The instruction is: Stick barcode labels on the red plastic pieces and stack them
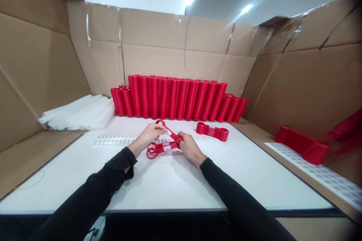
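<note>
My right hand (190, 146) is closed around one end of several flat red plastic strips with ring-shaped ends, fanned apart above the white table. The upper red strip (174, 136) and the lower red strip (160, 148) each carry a small white label. My left hand (151, 134) has thumb and fingers pinched together beside the upper strip's ring. What lies between those fingertips is too small to make out. Under and left of the strips, a sheet of printed labels (113, 141) lies flat. Right of my right hand rests a bundle of the same red strips (212, 131).
Tall stacks of red strips (172, 99) line the back, before a cardboard wall (169, 45). White packaging sleeves (80, 113) lie at back left. On the right ledge sit another red bundle (302, 144) and a label sheet (319, 175). A rubber band (201, 138) lies near the bundle.
</note>
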A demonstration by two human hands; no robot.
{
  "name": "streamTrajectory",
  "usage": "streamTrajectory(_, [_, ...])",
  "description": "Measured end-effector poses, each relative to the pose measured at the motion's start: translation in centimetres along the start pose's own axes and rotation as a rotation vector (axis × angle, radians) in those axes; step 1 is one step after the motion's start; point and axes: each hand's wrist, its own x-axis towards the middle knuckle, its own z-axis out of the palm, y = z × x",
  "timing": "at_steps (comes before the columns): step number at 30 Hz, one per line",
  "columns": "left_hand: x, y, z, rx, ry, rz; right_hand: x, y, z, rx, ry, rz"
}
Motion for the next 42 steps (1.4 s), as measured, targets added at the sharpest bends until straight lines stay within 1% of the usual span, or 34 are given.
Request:
streamTrajectory(5, [0.0,-0.1,0.4,0.014,0.049,-0.023,0.0,-0.1,0.1,0.003,-0.004,0.013])
streamTrajectory(7, [0.0,-0.1,0.5,0.061,0.062,-0.015,-0.1,-0.3,0.0,-0.001,-0.006,0.027])
streamTrajectory(9, [-0.1,0.0,0.8,0.164,0.092,0.034,-0.2,-0.5,0.0,-0.001,-0.006,0.040])
streamTrajectory(11, [-0.5,0.0,1.2,0.356,0.154,0.117,-0.3,-0.6,0.1,0.000,-0.009,0.046])
streamTrajectory(14, [-1.2,0.1,1.9,0.751,0.268,0.256,-0.3,-0.6,0.2,-0.002,-0.008,0.041])
streamTrajectory(16, [-1.5,0.2,2.2,0.981,0.317,0.335,-0.2,-0.4,0.2,0.005,0.004,0.034])
streamTrajectory(18, [-1.6,0.3,2.3,1.125,0.364,0.374,-0.2,-0.3,0.2,0.020,0.012,0.028])
streamTrajectory(19, [-1.6,0.4,2.1,1.167,0.397,0.369,-0.1,-0.3,0.2,0.028,0.013,0.027])
streamTrajectory(21, [-1.4,0.3,1.7,1.190,0.462,0.331,-0.1,-0.4,0.2,0.038,0.010,0.024])
streamTrajectory(23, [-1.1,0.2,1.2,1.146,0.483,0.297,-0.1,-0.4,0.2,0.049,0.004,0.022])
streamTrajectory(26, [-0.9,-0.2,0.6,0.993,0.450,0.291,-0.1,-0.4,0.2,0.051,0.004,0.022])
streamTrajectory(29, [-0.7,-0.6,0.3,0.846,0.452,0.283,-0.1,-0.2,0.2,0.046,0.013,0.013])
streamTrajectory(34, [-0.4,-1.0,0.0,0.708,0.393,0.309,0.0,0.1,0.0,0.049,0.004,0.010])
streamTrajectory(36, [-0.4,-0.9,0.0,0.715,0.387,0.330,0.1,0.1,-0.2,0.058,0.022,0.021])
streamTrajectory(38, [-0.4,-0.8,0.0,0.787,0.371,0.325,0.2,0.2,-0.5,0.065,0.056,0.029])
streamTrajectory(40, [-0.4,-0.6,-0.1,0.890,0.319,0.265,0.3,0.3,-0.7,0.073,0.082,0.019])
streamTrajectory(42, [-0.3,-0.7,-0.4,0.975,0.247,0.179,0.3,0.4,-0.7,0.100,0.067,-0.021])
